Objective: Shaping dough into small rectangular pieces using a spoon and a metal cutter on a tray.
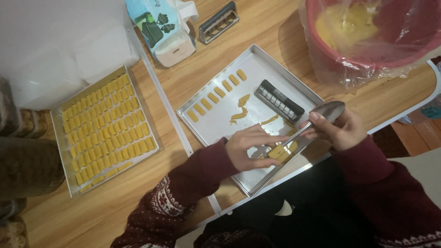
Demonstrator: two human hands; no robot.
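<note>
Left hand (248,149) pressing dough block (281,151); right hand (340,128) grips spoon (321,115) above.

Bare tray floor (216,126) lies open between the row of dough pieces (216,95) and the hands; a black cutter (279,100) blocks the right.

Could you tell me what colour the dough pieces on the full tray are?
The dough pieces are yellow-orange, in the head view.
</note>
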